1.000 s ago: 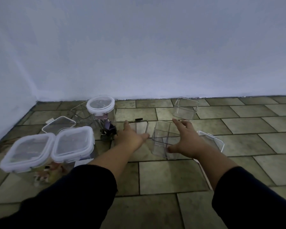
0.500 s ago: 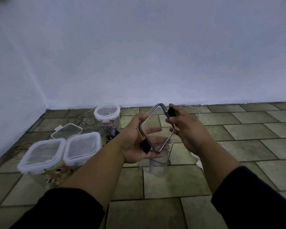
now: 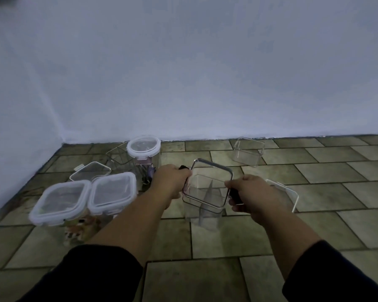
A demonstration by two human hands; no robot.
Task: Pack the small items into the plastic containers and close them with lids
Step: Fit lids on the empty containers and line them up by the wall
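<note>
While both hands hold it by opposite sides, the dark-rimmed clear lid [image 3: 206, 185] sits over the mouth of the open square container [image 3: 203, 217], which stands on the tiled floor [image 3: 205, 277] between the forearms. The lid looks slightly tilted, and I cannot tell whether it is touching the container's rim. The left hand [image 3: 171, 184] has its fingers curled around the lid's left edge at a black clasp [image 3: 183, 167]. The right hand [image 3: 254, 195] grips the right edge, its thumb over another black clasp [image 3: 235, 195].

Just behind the right hand, a white-rimmed lid [image 3: 289, 192] lies on the floor, partly hidden by the knuckles. Farther back near the wall [image 3: 205, 83] stands an empty clear tub [image 3: 248, 152], well apart from the rest.

To the left, two square containers with white lids stand touching side by side: the nearer one [image 3: 60, 202] shows small coloured items [image 3: 79, 231] through its wall, and the left forearm crosses in front of the other [image 3: 112, 192]. Behind them lies a loose clear lid [image 3: 90, 171]. A round jar with a white lid [image 3: 143, 147] stands just beside the left hand, with purple clips [image 3: 149, 172] inside, and another open clear container [image 3: 118, 156] stands behind it.
</note>
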